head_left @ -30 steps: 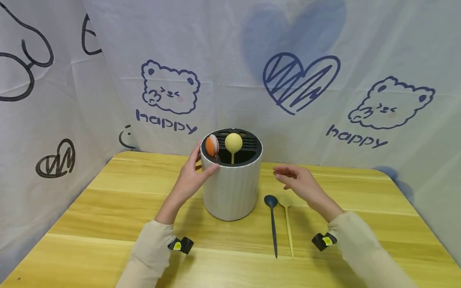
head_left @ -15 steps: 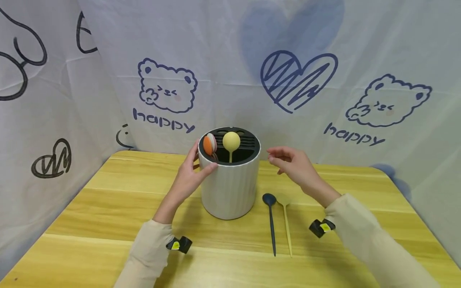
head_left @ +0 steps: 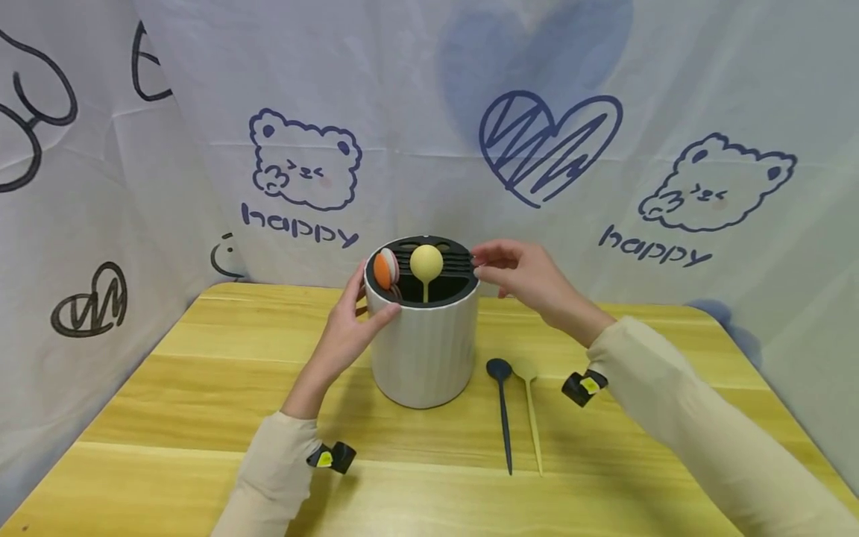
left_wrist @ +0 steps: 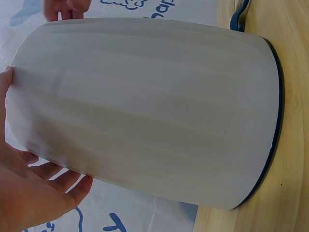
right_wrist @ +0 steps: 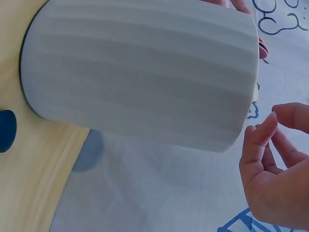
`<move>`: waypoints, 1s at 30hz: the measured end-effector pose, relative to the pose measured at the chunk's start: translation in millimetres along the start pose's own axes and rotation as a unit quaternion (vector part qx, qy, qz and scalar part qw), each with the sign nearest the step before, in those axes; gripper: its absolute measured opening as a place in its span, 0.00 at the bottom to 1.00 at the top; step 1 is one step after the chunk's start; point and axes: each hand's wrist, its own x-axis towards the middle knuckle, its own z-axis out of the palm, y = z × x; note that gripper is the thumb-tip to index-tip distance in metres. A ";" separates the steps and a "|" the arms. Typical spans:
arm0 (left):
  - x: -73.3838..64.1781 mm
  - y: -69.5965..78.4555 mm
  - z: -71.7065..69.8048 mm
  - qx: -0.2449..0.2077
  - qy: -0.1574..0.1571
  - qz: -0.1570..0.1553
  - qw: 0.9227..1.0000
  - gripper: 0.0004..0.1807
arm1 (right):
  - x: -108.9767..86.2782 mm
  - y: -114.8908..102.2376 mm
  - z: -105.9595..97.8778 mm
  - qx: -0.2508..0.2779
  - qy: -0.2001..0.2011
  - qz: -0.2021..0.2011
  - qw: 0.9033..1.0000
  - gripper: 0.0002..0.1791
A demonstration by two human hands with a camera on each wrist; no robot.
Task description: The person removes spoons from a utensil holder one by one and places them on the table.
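A white ribbed utensil holder with a black slotted top stands upright on the table. My left hand grips its upper left side, thumb at the front rim and fingers round the side. Standing in the holder are a yellow round-headed utensil, likely a spoon, and orange and pinkish-white round heads; their lower parts are hidden inside. At the right rim is my right hand, its fingers loosely bent and holding nothing. In the right wrist view, its thumb and index finger come close together beside the holder's top.
A dark blue spoon and a pale yellow spoon lie side by side on the wooden table, right of the holder. A white cloth with blue drawings hangs behind the table's back edge.
My right hand has moved left and away from me, from beside the holder to its right rim. The left hand keeps its grip; the spoons on the table lie as before.
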 end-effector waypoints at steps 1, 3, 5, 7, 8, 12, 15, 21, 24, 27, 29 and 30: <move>-0.1 0.0 -0.1 0.000 0.000 0.000 1.000 0.46 | 1.9 -1.7 0.5 0.003 -0.003 0.003 1.000 0.19; 0.1 -0.6 0.0 -0.001 0.000 0.000 1.000 0.46 | 5.9 -4.7 1.4 0.011 -0.007 0.006 1.000 0.19; 0.7 -1.5 0.2 -0.001 -0.001 0.001 1.000 0.46 | 10.2 -7.2 2.1 0.013 -0.009 0.006 1.000 0.19; 1.1 -1.8 0.3 -0.002 0.000 0.001 1.000 0.46 | 14.4 -9.4 2.8 0.012 -0.013 0.003 1.000 0.19; 1.2 -1.9 0.3 -0.002 0.000 0.001 1.000 0.46 | 16.3 -10.6 3.1 0.013 -0.015 0.001 1.000 0.19; 1.2 -1.8 0.0 -0.003 0.001 0.004 1.000 0.46 | 23.2 -14.8 3.9 0.010 -0.020 -0.006 1.000 0.20; 1.3 -2.2 -0.4 -0.003 0.000 0.006 1.000 0.46 | 28.0 -17.6 4.7 0.006 -0.022 -0.006 1.000 0.20; 2.1 -2.5 -1.0 -0.006 0.001 0.010 1.000 0.46 | 36.9 -21.2 10.8 0.025 -0.031 0.003 0.999 0.21; 1.8 -4.0 -1.1 -0.005 -0.001 0.009 1.000 0.47 | 40.2 -20.4 15.5 0.039 -0.038 0.015 0.998 0.21; 1.1 -3.8 -1.3 -0.004 -0.002 0.008 1.000 0.47 | 41.6 -20.2 19.0 0.043 -0.038 0.023 0.998 0.20; 1.1 -3.5 -1.3 -0.002 -0.003 0.008 1.000 0.47 | 41.4 -21.3 20.1 0.037 -0.036 0.023 0.998 0.20; 1.2 -3.2 -1.3 -0.003 -0.003 0.008 1.000 0.47 | 41.6 -21.9 20.6 0.035 -0.035 0.021 0.999 0.20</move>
